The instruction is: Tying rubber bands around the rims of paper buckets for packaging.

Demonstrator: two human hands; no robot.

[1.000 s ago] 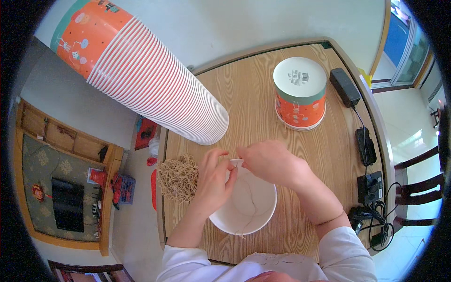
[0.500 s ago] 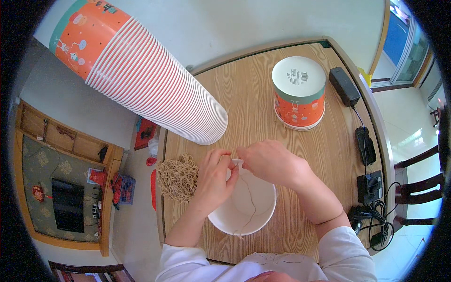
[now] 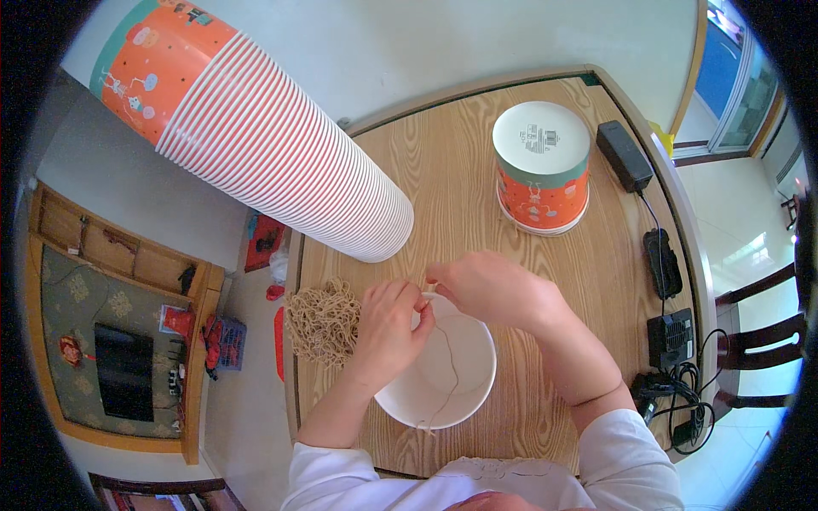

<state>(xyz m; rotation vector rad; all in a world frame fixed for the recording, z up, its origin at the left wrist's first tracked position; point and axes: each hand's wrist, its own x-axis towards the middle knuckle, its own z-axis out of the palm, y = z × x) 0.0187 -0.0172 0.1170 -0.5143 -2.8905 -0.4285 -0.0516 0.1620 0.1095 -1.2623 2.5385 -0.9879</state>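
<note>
A white-lined paper bucket (image 3: 464, 366) stands mouth up on the wooden table in front of me. Over its far rim, my left hand (image 3: 394, 328) is closed, thumb and fingers pinching a thin beige string (image 3: 454, 366). The string trails down across the bucket's inside and over the near rim. Just right of it, my right hand (image 3: 490, 289) is closed in a pinch at the far rim, fingertips almost meeting the left hand's. What lies between its fingertips is too small to make out. A heap of beige strings (image 3: 322, 322) lies left of my left hand.
A tall stack of nested orange paper buckets (image 3: 290, 153) rises at the far left. Another orange bucket (image 3: 543, 200) stands upside down at the far right. Along the table's right edge lie a black power adapter (image 3: 625, 157), a black box (image 3: 671, 339) and tangled cables (image 3: 686, 396).
The bucket has shifted slightly left. My right hand has moved a little up and left at the far rim, and the string inside the bucket hangs in a slightly different curve.
</note>
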